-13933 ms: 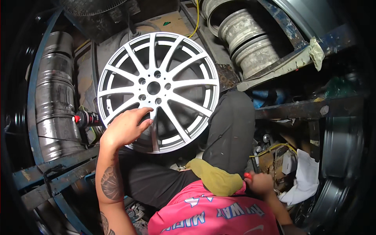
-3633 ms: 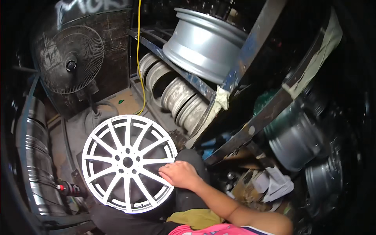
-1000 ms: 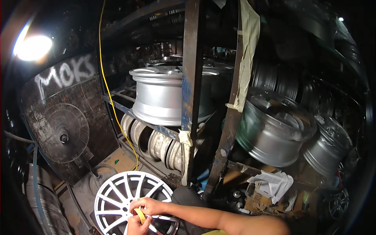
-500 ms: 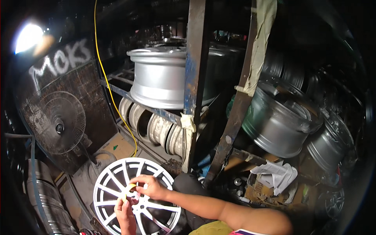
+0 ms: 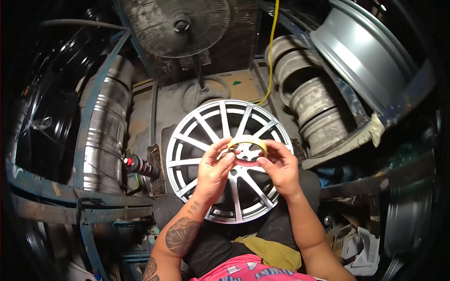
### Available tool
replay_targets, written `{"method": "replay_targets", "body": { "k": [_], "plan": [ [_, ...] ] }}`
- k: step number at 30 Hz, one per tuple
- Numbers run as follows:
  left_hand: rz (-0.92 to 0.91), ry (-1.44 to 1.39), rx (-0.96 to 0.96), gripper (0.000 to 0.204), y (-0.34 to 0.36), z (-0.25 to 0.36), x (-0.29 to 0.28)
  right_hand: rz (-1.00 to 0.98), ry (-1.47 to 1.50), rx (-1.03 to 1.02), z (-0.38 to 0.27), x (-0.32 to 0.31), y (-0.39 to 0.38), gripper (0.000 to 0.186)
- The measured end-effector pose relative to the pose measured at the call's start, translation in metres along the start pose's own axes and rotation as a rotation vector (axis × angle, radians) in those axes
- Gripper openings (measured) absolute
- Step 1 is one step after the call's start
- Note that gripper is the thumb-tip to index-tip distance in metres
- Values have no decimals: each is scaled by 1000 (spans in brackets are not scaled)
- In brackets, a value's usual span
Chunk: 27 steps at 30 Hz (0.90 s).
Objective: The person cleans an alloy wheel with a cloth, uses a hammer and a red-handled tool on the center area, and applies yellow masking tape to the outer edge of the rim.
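My left hand (image 5: 215, 171) and my right hand (image 5: 281, 166) grip a narrow yellow tape roll (image 5: 248, 140) with a reddish inner ring, one at each side, fingers and thumbs closed on it. The roll is held over the hub of a white-and-silver multi-spoke wheel rim (image 5: 208, 126), which lies face up above my knees and hides part of what is under it. A yellow cloth (image 5: 272, 253) rests on my lap below the rim.
A fan (image 5: 180, 28) stands behind the rim, a yellow cable (image 5: 273, 42) to its right. Steel racks (image 5: 47, 199) flank me, with stacked barrels (image 5: 101, 140) left and worn rims (image 5: 311, 100) and a large silver rim (image 5: 358, 51) right. A red-capped can (image 5: 136, 165) sits left.
My view has swung down and left onto the rim. The tape roll is now held level between both hands, which are spread to either side of it; earlier they were closer together.
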<state>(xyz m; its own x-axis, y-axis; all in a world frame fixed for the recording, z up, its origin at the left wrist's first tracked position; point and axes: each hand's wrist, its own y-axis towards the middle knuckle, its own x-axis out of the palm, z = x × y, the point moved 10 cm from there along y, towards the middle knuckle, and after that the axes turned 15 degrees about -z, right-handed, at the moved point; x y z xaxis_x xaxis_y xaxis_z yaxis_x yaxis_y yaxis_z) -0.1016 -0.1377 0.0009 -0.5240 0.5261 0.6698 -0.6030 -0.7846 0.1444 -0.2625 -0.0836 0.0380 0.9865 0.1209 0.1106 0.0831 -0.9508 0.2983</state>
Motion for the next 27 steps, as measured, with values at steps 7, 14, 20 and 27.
{"method": "replay_targets", "body": {
  "k": [7,14,20,27],
  "plan": [
    [-62,-32,64,42,-10,17,0,-27,-86,-24,6,9,3,33],
    [-206,299,-186,23,-17,1,13,-78,-525,-5,-19,13,6,33],
    [-64,998,50,21,-14,32,17,62,-612,-101,-33,15,6,32],
    [-32,1191,202,22,-7,40,33,34,-589,-44,-19,19,7,22]
  ]
}}
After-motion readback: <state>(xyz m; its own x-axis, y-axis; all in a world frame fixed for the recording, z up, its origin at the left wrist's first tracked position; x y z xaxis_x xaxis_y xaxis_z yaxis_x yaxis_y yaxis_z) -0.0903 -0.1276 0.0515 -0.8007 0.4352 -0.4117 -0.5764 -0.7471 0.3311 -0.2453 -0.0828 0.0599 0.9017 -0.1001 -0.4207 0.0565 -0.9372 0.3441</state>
